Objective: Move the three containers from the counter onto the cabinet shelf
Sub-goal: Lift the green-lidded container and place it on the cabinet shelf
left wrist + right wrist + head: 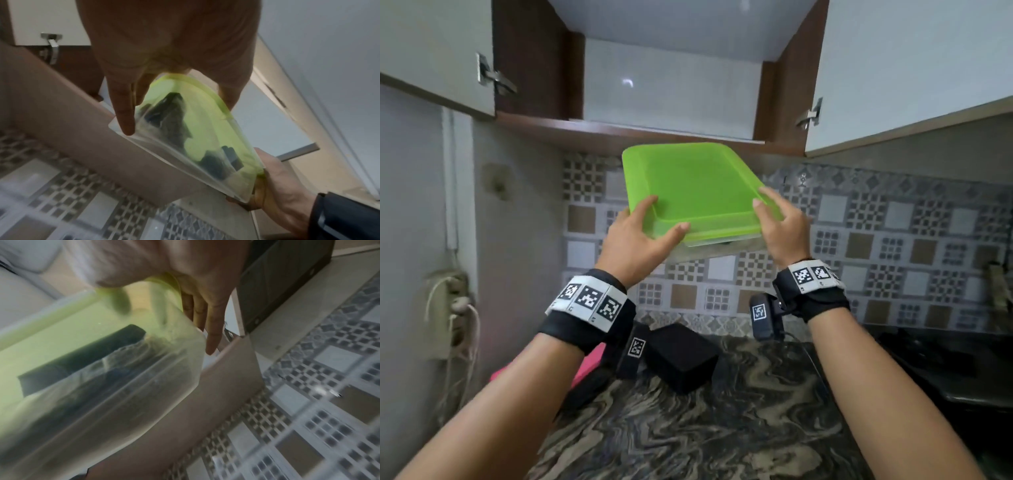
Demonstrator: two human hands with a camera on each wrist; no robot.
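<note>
Green-lidded and clear-walled, a plastic container (pixel 690 192) is held up in both hands just below the open cabinet shelf (pixel 640 132), above the marbled desk (pixel 722 421). The left hand (pixel 635 240) grips its near left corner, thumb on the lid and fingers (pixel 123 112) curled down the side wall; the right hand (pixel 782 224) grips the near right corner likewise, fingers (pixel 211 331) along the wall. Dark items show through the translucent base (too blurred to identify). On the desk below sit a black box (pixel 681 359) and a pink container (pixel 585 366), partly hidden behind the left wrist. Patterned tiles (pixel 876 233) line the wall behind.
</note>
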